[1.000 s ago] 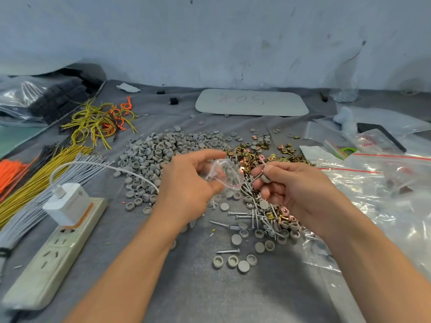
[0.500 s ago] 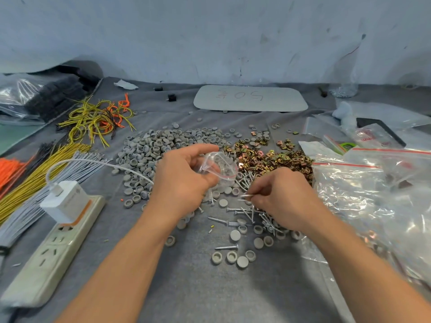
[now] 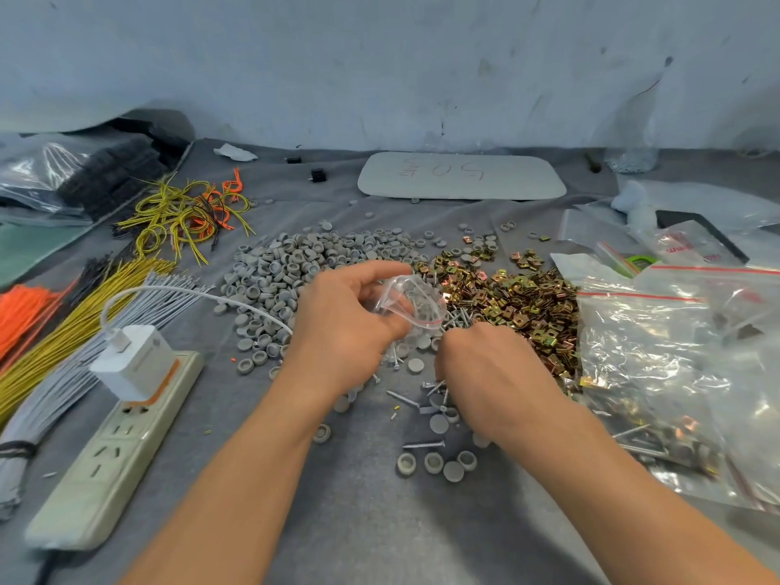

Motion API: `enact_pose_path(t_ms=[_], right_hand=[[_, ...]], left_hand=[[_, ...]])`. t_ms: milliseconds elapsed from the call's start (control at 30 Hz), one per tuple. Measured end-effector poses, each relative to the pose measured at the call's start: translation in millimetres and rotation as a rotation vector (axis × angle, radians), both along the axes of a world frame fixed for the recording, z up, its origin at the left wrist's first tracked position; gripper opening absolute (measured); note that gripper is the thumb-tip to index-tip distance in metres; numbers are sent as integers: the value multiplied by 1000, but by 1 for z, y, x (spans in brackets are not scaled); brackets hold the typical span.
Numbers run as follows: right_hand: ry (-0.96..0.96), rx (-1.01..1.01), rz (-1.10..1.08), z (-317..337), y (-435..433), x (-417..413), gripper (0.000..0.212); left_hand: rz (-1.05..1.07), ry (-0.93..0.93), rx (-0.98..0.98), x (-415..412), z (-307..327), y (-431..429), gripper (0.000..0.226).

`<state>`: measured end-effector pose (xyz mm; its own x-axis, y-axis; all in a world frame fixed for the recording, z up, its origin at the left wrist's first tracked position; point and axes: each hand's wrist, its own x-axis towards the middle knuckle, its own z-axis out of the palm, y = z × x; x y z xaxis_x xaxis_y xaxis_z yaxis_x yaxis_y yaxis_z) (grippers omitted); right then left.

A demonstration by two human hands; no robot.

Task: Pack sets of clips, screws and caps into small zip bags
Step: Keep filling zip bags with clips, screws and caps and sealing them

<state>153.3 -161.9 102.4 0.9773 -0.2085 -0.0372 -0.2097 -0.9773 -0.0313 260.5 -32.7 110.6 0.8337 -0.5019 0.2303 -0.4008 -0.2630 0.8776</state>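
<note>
On the left of the grey tabletop (image 3: 380,534) lie orange ties (image 3: 19,316), yellow wires (image 3: 67,327) and grey wires (image 3: 63,394) in bundles. Beside them is a pale power strip (image 3: 97,470) with a white charger (image 3: 135,363) plugged into it.

Next come the caps (image 3: 278,272), small round grey discs, some lying hollow side up. They are heaped thickly just left of and behind the left hand (image 3: 344,327), and a few loose ones are strewn nearer the person, between the forearms.

The left hand is raised over the edge of this heap, thumb and fingers curled round a small zip bag (image 3: 415,301). The bag is a clear, crumpled pouch with a red line along its mouth, and the mouth faces right and down. Something metallic shows dimly inside, too blurred to name.

Beneath the bag lie the screws (image 3: 423,444), thin and silver with flat heads, scattered at all angles among loose caps. The right hand (image 3: 489,373) sits knuckles up on this scatter, just below and right of the bag. Its fingers are bent down out of sight, and I cannot tell whether they hold anything.

Right of both hands is the pile of clips (image 3: 523,301), small square brass-coloured pieces that meet the scattered screws. Farthest right, large clear bags (image 3: 658,365) with red strips lie crumpled, with metal parts inside the nearest one.
</note>
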Motion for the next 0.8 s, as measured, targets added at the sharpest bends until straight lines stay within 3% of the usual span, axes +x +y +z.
enact_pose_path(t_ms=[400,567,700,800], right_hand=[[18,18,37,-3,-13,5,18],[93,43,15,-8,-14,2,33],[128,13,60,-11,-8,-4,22],[24,33,17,-18,-4,-7,27]], left_hand=[[-54,33,3,-3,1,1,54],[-59,31,6,-3,1,2,53],[-58,42,2,-4,2,2,51],[-52,39,8,-4,3,1,53]])
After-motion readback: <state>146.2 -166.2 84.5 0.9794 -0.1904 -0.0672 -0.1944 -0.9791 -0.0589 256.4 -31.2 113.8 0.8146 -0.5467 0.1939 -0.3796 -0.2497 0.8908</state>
